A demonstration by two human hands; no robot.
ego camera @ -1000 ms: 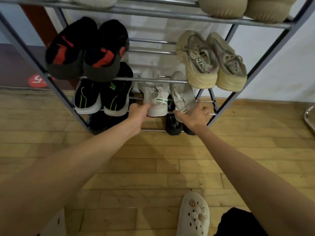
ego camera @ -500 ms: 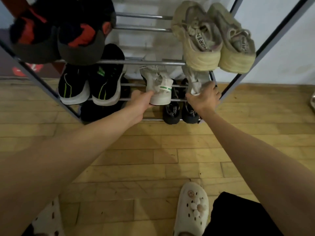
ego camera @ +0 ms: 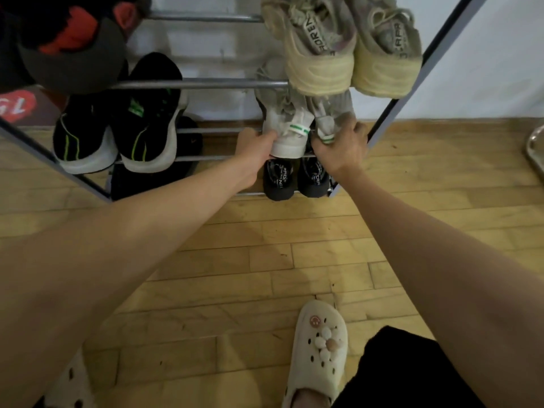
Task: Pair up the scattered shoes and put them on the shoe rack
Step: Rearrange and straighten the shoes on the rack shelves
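Observation:
A metal shoe rack (ego camera: 200, 83) stands against the wall. Two white sneakers with green heel stripes rest side by side on a middle shelf at the right. My left hand (ego camera: 256, 148) grips the heel of the left white sneaker (ego camera: 287, 134). My right hand (ego camera: 341, 148) grips the heel of the right white sneaker (ego camera: 331, 119), which is partly hidden under the shelf above. Both sneakers point toe-first into the rack.
Beige chunky sneakers (ego camera: 347, 54) sit on the shelf above, a black-and-red pair (ego camera: 64, 39) at upper left. Black-and-green sneakers (ego camera: 117, 131) share the middle shelf. Small black shoes (ego camera: 294, 178) sit on the bottom shelf. My white clog (ego camera: 321, 348) stands on the wooden floor.
The view has dropped and come closer to the rack. Both hands have pushed the white sneakers further right on the shelf, bringing the pair together.

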